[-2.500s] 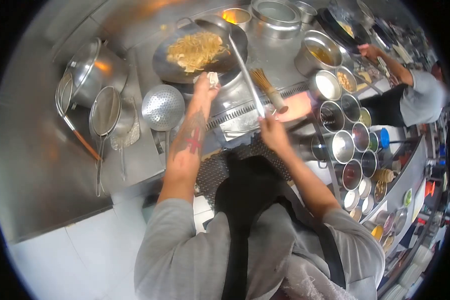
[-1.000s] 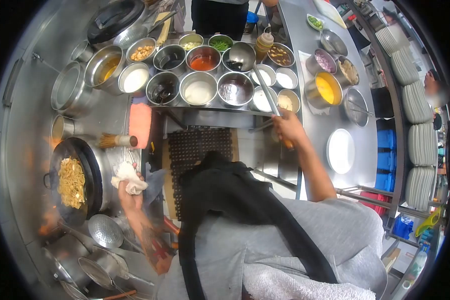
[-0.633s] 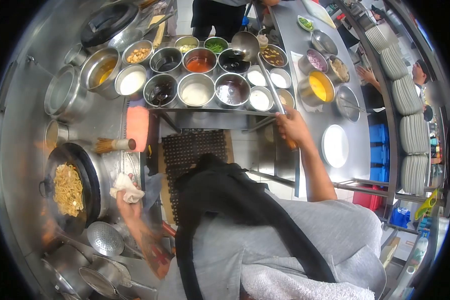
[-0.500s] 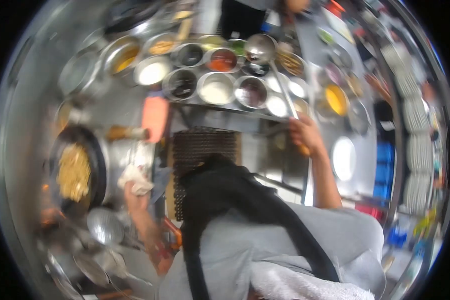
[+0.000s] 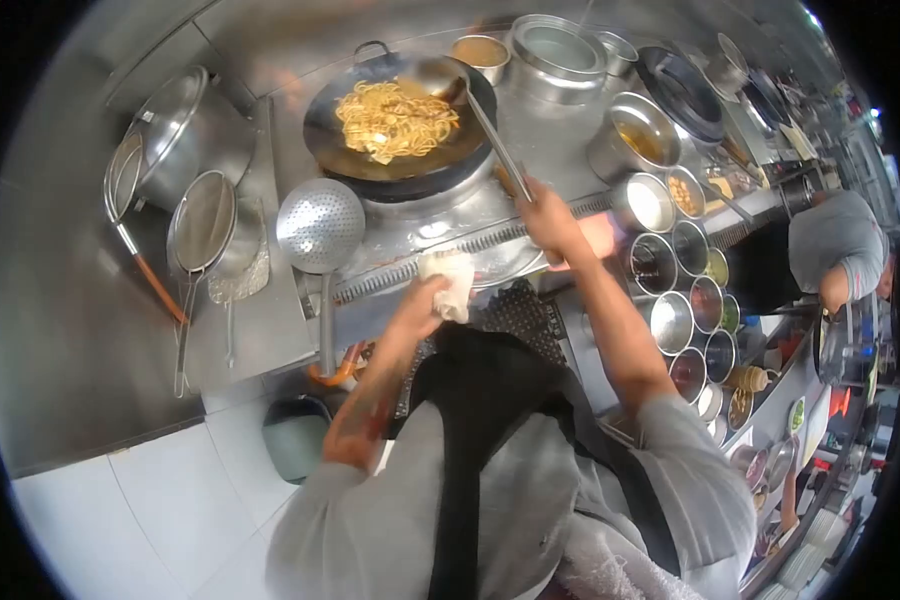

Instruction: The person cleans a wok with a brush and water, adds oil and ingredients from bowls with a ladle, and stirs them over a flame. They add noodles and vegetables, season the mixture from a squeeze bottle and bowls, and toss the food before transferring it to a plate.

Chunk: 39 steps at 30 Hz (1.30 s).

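Observation:
My right hand grips the handle of a metal ladle. Its bowl rests inside the black wok, at the right edge of the yellow noodles. In my left hand is a folded white cloth, bunched near the front edge of the stove and apart from the wok. A perforated skimmer lies to the left, its handle pointing toward me.
Strainers and a large pot stand at the left. Several metal containers with sauces and ingredients line the right side. A metal pot of yellow liquid sits behind them. Another person stands at far right. A bin is below left.
My view has swung left from the ingredient containers toward the wok. My right hand has carried the ladle from above the containers into the wok. The cloth stays in my left hand.

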Motion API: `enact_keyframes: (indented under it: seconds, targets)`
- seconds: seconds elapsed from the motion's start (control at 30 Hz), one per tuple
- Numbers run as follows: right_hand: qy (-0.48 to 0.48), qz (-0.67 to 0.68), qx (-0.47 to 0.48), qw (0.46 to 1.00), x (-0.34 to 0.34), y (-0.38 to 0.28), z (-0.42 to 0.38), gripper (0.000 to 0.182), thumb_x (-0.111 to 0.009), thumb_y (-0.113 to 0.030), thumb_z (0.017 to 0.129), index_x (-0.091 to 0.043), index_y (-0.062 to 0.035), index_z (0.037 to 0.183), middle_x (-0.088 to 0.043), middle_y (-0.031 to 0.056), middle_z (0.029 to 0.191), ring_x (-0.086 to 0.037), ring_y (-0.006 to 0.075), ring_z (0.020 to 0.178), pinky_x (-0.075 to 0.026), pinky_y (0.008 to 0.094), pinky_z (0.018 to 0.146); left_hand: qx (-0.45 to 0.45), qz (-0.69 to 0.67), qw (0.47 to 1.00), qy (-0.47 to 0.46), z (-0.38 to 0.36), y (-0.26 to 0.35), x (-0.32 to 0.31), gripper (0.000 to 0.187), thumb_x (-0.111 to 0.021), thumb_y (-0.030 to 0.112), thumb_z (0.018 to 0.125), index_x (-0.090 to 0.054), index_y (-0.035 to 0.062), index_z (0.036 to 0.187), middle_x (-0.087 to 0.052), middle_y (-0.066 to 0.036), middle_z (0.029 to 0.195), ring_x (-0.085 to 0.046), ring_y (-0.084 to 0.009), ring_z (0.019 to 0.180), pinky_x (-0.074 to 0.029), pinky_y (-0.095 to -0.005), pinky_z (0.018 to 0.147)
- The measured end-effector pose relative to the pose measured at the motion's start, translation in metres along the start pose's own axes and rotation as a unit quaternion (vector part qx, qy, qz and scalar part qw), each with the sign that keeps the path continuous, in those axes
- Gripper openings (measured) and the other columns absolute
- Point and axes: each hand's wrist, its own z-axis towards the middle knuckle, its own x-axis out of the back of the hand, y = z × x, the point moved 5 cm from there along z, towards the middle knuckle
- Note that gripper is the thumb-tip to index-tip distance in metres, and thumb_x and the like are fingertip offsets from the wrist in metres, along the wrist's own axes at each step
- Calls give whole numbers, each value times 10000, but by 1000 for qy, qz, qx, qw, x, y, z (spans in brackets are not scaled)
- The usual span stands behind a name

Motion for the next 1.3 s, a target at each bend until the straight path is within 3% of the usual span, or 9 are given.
enact_keyframes:
  seconds: [0.13, 0.3, 0.37, 0.5, 0.8, 0.87, 0.97, 1.13, 1.3]
  targets:
    - [-17, -25, -44, 999, -29, -19, 93, 466, -567, -212, 898, -502, -22, 1318, -637, 348, 1025, -620, 472, 1028, -491, 493, 878, -31, -16, 999, 42, -50, 8, 36, 564, -437, 100, 849, -389, -36, 1394, -605, -263, 1235, -660, -303, 940, -572, -399, 792]
    - [-142, 13, -42, 989, -50, -42, 158, 499, -547, -209, 890, -505, -79, 1369, -659, 296, 1032, -654, 435, 963, -516, 497, 870, -47, -16, 989, 138, -80, 14, 73, 581, -433, 121, 849, -393, -24, 1409, -595, -261, 1269, -659, -299, 941, -559, -410, 827]
    - [-119, -147, 152, 970, -44, -39, 164, 490, -520, -175, 896, -522, -128, 1384, -677, 271, 987, -671, 416, 916, -523, 502, 852, -62, -15, 989, 132, -77, 21, 71, 594, -449, 142, 847, -387, -19, 1416, -601, -255, 1264, -659, -301, 943, -554, -412, 836]
    - [-130, -338, 196, 911, 49, -12, 160, 513, -448, -104, 919, -505, -216, 1416, -702, 217, 913, -695, 378, 837, -554, 488, 765, -72, -8, 987, 145, -80, 33, 55, 601, -451, 154, 850, -381, -13, 1423, -599, -252, 1270, -657, -304, 943, -551, -417, 845]
    - [-18, -282, 69, 957, -34, 26, 86, 425, -550, -160, 906, -579, -65, 1319, -655, 297, 1030, -670, 381, 976, -543, 473, 814, -74, -16, 987, 138, -24, 18, 27, 534, -431, 134, 885, -409, -34, 1391, -616, -242, 1233, -658, -316, 976, -547, -413, 847]
    - [61, -178, 215, 958, -11, -44, 32, 427, -639, -229, 891, -599, -27, 1265, -635, 284, 1105, -646, 371, 1045, -519, 469, 871, -97, 43, 986, 129, -8, 27, 16, 474, -426, 131, 927, -431, -25, 1374, -622, -201, 1208, -641, -292, 1037, -535, -401, 882]
    - [-160, 119, 177, 964, -26, -104, -43, 473, -735, -309, 847, -628, 26, 1164, -661, 253, 1072, -647, 406, 998, -503, 441, 892, -189, 173, 952, 168, 21, 20, 27, 469, -437, 163, 966, -406, 10, 1408, -584, -144, 1268, -587, -252, 1146, -492, -380, 956]
    - [-248, 454, 17, 856, -17, -97, -44, 233, -642, -137, 957, -638, 6, 1140, -690, 14, 969, -609, 55, 871, -514, 255, 765, -251, -70, 965, 32, -14, 45, -61, 685, -509, 479, 991, -299, 82, 1508, -465, -117, 1428, -471, -262, 1318, -374, -457, 1102]
    - [-282, 447, 15, 849, -6, -83, -31, 287, -649, -141, 950, -609, 17, 1186, -709, 54, 1013, -659, 104, 894, -528, 262, 803, -111, -273, 949, -115, -29, 29, -63, 558, -572, 340, 985, -399, 69, 1441, -517, -122, 1391, -511, -291, 1281, -420, -481, 1062]
